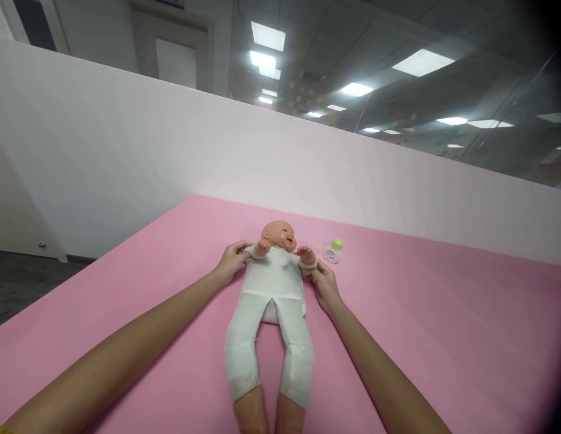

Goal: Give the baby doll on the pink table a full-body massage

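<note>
A baby doll point(272, 277) in a white long-sleeved top and white trousers lies on its back, head at the far end and face turned to the right. My left hand point(234, 263) is closed round the sleeved arm on the doll's left side as I see it. On the opposite side my right hand point(324, 283) grips the other sleeve near the cuff. Both of the doll's bare hands poke out of the cuffs and point upward. Some of my fingertips are hidden behind the sleeves. The doll's feet run past the bottom edge of the view.
The doll rests on a pink tabletop point(411, 313). Beside my right hand stands a small clear bottle point(332, 253) with a green cap and a printed label. A low white wall point(271, 163) borders the table's far side. Grey floor shows at the left.
</note>
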Demonstrator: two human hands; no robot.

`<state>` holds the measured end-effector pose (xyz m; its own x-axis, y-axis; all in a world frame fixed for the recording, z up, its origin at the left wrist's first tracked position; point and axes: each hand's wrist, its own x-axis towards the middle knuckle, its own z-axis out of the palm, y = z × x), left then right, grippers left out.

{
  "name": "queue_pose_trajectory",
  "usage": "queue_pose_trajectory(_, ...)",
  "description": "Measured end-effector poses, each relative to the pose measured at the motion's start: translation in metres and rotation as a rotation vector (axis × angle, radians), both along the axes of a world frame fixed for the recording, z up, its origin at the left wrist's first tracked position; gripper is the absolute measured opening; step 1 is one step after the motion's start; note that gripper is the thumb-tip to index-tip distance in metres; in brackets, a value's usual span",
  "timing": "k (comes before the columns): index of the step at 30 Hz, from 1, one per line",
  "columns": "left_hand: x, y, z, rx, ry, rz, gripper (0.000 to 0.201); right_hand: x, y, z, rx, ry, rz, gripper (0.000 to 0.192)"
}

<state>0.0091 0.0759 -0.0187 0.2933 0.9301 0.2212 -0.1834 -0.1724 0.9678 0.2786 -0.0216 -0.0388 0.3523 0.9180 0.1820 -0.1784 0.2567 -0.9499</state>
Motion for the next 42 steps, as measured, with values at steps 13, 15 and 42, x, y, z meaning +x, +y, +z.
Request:
queue_pose_trajectory(13, -0.0023, 0.0006, -0.0003, -0.012, 0.055, 0.027, 0.049, 0.0033, 0.0031, -0.0010, -0.043, 0.045, -0.082, 0.036)
queue_pose_trajectory(15, -0.0023, 0.0001, 0.0001, -0.008, 0.053, 0.025, 0.049, 0.0040, 0.0036, -0.0012, -0.064, 0.051, -0.084, 0.036)
queue_pose_trajectory(42, -0.0022, 0.0021, -0.0037, -0.014, 0.062, 0.021, 0.048, 0.0031, 0.0050, -0.0036, -0.019, 0.058, -0.064, 0.034)
